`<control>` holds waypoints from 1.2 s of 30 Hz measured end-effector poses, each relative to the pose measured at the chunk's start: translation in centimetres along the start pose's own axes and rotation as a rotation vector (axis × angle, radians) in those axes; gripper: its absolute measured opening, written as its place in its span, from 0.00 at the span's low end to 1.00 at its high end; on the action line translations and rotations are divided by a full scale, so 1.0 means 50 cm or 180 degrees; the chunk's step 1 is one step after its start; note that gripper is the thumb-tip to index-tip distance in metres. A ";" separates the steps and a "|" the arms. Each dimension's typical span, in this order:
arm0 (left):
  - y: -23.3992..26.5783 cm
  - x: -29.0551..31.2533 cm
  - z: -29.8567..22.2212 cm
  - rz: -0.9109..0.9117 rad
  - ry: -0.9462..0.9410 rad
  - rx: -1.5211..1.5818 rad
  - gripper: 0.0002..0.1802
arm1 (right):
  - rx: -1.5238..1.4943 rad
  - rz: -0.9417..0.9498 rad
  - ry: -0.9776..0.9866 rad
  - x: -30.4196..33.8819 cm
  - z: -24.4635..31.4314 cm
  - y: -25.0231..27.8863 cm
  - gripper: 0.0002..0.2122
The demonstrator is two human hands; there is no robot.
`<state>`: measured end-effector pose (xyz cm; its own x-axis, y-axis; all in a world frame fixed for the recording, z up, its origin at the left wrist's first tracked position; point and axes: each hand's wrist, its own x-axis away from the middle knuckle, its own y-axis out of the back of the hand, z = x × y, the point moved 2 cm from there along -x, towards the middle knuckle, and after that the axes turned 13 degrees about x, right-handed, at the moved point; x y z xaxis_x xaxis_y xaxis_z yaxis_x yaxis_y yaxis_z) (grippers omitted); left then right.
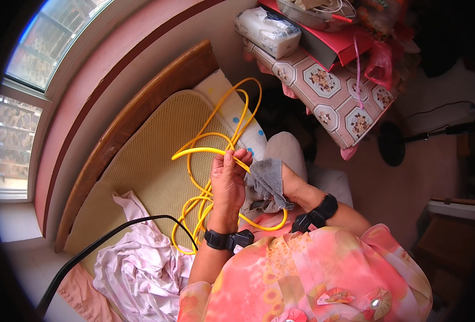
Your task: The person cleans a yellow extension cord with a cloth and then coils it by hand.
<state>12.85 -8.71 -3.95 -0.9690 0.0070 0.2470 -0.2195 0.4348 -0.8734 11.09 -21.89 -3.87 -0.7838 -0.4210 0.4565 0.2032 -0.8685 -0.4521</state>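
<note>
My left hand [230, 170] is closed round a yellow cable [197, 151], pinching it between thumb and fingers. One end of the cable sticks out to the left of that hand. Close by on the right, my right hand [290, 181] grips a grey cloth [264, 185], which hides most of its fingers. The cable runs from my left hand to the cloth's upper edge, and more of it emerges below the cloth. Loose loops of the same cable lie on the woven mat, above and below my left hand.
The woven mat [140, 145] lies by a wooden board [135, 112] under the window. A crumpled pale pink cloth [138, 268] and a black cord [103, 241] are at lower left. A tissue pack [269, 32] and red folder [345, 45] sit on a patterned-cloth table [326, 115].
</note>
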 end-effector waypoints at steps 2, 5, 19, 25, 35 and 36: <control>0.006 0.001 0.004 -0.0175 -0.0035 -0.0324 0.06 | 0.0415 0.0207 -0.0065 0.005 0.005 0.009 0.08; 0.002 0.004 0.011 -0.0277 -0.0014 -0.0486 0.06 | 0.1351 0.0088 0.0525 0.003 -0.003 0.022 0.07; -0.043 0.044 0.080 0.0443 0.0895 -0.1800 0.03 | 0.2037 -0.0509 0.1310 -0.022 0.045 0.068 0.08; -0.006 0.054 0.108 0.0935 0.1196 -0.2578 0.03 | 0.1392 -0.0730 0.1140 -0.089 0.044 0.115 0.05; -0.045 0.006 0.025 0.0365 0.0743 -0.0883 0.05 | 0.0662 0.0326 0.0284 -0.077 0.124 0.181 0.09; -0.044 -0.008 0.013 0.0156 0.0605 -0.0713 0.05 | 0.0879 0.0606 0.0222 -0.055 0.115 0.163 0.09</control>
<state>13.67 -10.23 -2.41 -0.9345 0.1922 0.2995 -0.1219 0.6176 -0.7770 18.26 -29.31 -4.41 -0.7529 -0.5717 0.3259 0.4934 -0.8181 -0.2953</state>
